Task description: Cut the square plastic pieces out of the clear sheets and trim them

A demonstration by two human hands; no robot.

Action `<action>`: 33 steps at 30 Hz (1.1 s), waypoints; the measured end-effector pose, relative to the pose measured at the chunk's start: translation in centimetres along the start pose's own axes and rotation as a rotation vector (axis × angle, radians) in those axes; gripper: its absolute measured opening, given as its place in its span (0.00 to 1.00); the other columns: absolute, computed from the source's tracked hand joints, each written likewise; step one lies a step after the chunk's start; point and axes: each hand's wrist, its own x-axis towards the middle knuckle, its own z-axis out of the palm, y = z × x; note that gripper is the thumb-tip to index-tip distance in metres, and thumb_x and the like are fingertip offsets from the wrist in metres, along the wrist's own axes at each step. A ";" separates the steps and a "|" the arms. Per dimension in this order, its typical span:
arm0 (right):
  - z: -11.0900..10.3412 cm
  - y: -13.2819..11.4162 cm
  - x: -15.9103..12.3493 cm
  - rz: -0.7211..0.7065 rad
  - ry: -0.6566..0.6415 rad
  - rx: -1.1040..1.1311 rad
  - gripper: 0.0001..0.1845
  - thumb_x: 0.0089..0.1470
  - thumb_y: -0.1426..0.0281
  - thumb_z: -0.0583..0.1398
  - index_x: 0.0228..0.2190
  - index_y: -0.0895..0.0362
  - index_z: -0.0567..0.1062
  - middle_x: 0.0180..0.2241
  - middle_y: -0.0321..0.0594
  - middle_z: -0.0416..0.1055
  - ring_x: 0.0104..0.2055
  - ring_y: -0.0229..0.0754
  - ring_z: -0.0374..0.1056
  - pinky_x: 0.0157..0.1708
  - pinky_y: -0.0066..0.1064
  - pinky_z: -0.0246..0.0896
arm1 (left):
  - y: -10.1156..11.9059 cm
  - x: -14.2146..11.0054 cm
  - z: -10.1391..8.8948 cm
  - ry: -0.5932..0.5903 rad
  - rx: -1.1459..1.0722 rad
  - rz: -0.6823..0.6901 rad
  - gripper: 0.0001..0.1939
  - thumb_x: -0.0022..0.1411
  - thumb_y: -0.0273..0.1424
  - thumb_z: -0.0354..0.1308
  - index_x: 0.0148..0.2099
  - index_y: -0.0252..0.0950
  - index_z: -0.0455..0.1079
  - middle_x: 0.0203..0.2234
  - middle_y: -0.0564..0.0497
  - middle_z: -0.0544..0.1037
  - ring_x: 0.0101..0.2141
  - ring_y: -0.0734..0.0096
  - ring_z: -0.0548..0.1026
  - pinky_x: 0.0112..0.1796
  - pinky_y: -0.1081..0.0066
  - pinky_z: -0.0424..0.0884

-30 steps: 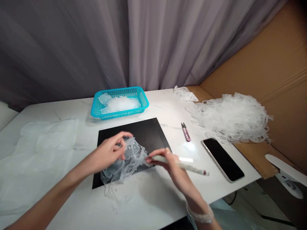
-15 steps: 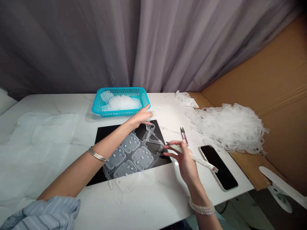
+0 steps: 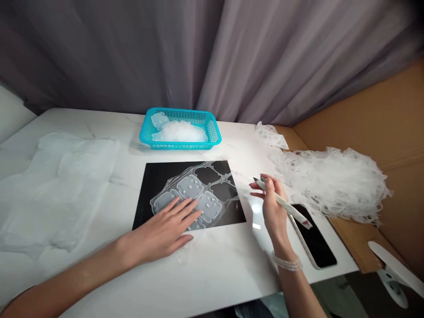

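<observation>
Seeing clear moulded sheet (image 3: 210, 204) flat on black mat (image 3: 149, 176), under left hand (image 3: 162, 233), fingers spread and pressing, not gripping. Holding pen-like tool (image 3: 291, 212) pinched in right hand (image 3: 276, 207), well apart from left. Probably very light, floppy, a bit slippery; likely to snag or tear at thin open webbing. Best taken by solid outer rim. Working on white marbled table (image 3: 225, 265), smooth and glossy, with blue basket (image 3: 185, 145) beyond mat, phone (image 3: 319, 245) and scrap heap (image 3: 344, 185) to the right, grey curtain (image 3: 132, 53) behind
</observation>
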 end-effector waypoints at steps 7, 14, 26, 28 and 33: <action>2.8 -2.2 -6.6 0.034 -0.387 -0.148 0.15 0.60 0.57 0.60 0.42 0.54 0.75 0.41 0.44 0.79 0.40 0.46 0.76 0.41 0.36 0.70 | -2.0 0.0 1.8 0.104 0.090 0.064 0.32 0.71 0.43 0.48 0.68 0.27 0.55 0.66 0.37 0.61 0.67 0.57 0.56 0.67 0.55 0.44; 5.2 -2.3 -8.5 -0.192 -0.630 -0.367 0.12 0.64 0.65 0.55 0.34 0.56 0.76 0.31 0.40 0.77 0.33 0.43 0.72 0.36 0.32 0.65 | -2.1 -0.5 2.2 0.184 0.112 0.158 0.24 0.71 0.38 0.48 0.63 0.30 0.64 0.63 0.35 0.67 0.65 0.52 0.61 0.66 0.45 0.43; 6.4 -1.8 -8.4 -0.421 -0.623 -0.443 0.08 0.64 0.71 0.55 0.37 0.54 0.74 0.34 0.41 0.76 0.34 0.43 0.72 0.36 0.33 0.66 | -1.4 -0.7 2.6 0.257 0.122 0.168 0.23 0.69 0.37 0.51 0.59 0.27 0.68 0.57 0.32 0.73 0.61 0.48 0.68 0.64 0.46 0.52; 6.7 -1.9 -8.4 -0.463 -0.635 -0.459 0.08 0.65 0.72 0.54 0.38 0.54 0.74 0.34 0.41 0.76 0.35 0.43 0.71 0.37 0.33 0.65 | -1.4 -0.7 2.7 0.243 0.136 0.171 0.22 0.70 0.36 0.50 0.58 0.26 0.68 0.57 0.32 0.72 0.60 0.47 0.67 0.64 0.45 0.52; 6.2 -2.2 -9.0 -0.507 -0.651 -0.530 0.10 0.64 0.75 0.53 0.37 0.54 0.73 0.32 0.41 0.73 0.33 0.44 0.70 0.36 0.35 0.66 | -1.4 -0.6 2.6 0.226 0.114 0.150 0.21 0.69 0.35 0.51 0.58 0.28 0.69 0.56 0.32 0.73 0.60 0.48 0.68 0.63 0.45 0.54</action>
